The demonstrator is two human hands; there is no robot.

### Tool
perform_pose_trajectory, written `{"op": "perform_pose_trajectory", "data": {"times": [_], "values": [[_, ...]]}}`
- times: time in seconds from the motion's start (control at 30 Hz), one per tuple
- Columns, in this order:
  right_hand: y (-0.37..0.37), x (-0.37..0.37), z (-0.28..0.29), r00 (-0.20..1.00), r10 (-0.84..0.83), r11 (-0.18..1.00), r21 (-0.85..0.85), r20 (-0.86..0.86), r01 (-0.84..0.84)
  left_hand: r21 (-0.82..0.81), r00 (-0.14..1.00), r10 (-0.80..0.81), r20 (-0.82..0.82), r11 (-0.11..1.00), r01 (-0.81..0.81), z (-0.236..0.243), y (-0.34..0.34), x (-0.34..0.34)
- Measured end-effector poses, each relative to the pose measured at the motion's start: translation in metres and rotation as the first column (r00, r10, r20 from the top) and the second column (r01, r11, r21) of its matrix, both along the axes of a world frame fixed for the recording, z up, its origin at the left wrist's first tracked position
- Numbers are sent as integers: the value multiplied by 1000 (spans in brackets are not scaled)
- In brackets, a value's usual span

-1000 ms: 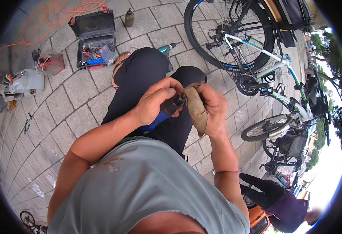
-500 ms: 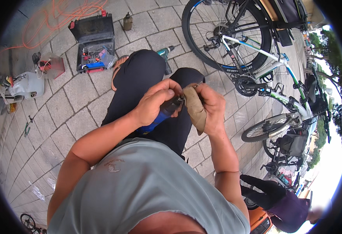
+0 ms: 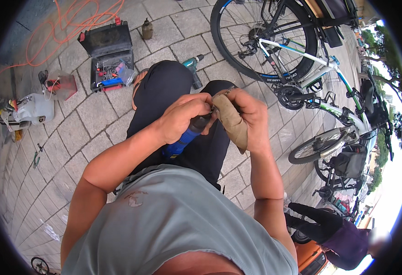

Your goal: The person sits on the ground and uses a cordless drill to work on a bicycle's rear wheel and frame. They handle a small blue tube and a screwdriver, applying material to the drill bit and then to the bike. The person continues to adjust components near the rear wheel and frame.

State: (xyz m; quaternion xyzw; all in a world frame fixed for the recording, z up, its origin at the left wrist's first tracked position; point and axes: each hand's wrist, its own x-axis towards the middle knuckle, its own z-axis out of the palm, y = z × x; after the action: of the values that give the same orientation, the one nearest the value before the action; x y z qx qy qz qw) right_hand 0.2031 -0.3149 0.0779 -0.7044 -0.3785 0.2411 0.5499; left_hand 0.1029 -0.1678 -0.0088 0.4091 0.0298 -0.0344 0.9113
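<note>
Paving (image 3: 91,117) with a white bicycle (image 3: 297,54) and an open toolbox (image 3: 107,40)
The bicycle is seen toward the paving's right edge, the toolbox toward its far left corner; above the thighs (image 3: 162,82) is a blue-and-black tool (image 3: 181,143), its black end partly covered by the left hand (image 3: 178,119); along the right hand (image 3: 255,121), just beside, tan cloth (image 3: 232,123) is laid; whether the bent fingers are gripping cannot be told

Grey stone paving (image 3: 96,110) bears an open black toolbox (image 3: 107,40), a teal drill (image 3: 190,65) and a brown bottle (image 3: 147,30).
</note>
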Motion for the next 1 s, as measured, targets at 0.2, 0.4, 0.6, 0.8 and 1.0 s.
{"op": "perform_pose_trajectory", "data": {"times": [0.2,0.4,0.6,0.8,1.0], "values": [[-3,5,-3,999,19,998,-59,-45,-21,-130,994,-29,-109,991,15,5,3,5],[-1,3,6,993,-37,999,-2,112,37,-223,984,-89,-152,973,53,4,5,6],[-6,13,13,955,-221,975,43,199,217,-159,983,-116,-144,983,92,4,4,3],[-16,12,0,982,-123,992,-20,142,127,-128,986,-85,-141,990,67,6,3,3],[-12,3,-4,976,-207,975,-70,70,212,-134,987,-72,-142,990,53,3,3,2]]}}
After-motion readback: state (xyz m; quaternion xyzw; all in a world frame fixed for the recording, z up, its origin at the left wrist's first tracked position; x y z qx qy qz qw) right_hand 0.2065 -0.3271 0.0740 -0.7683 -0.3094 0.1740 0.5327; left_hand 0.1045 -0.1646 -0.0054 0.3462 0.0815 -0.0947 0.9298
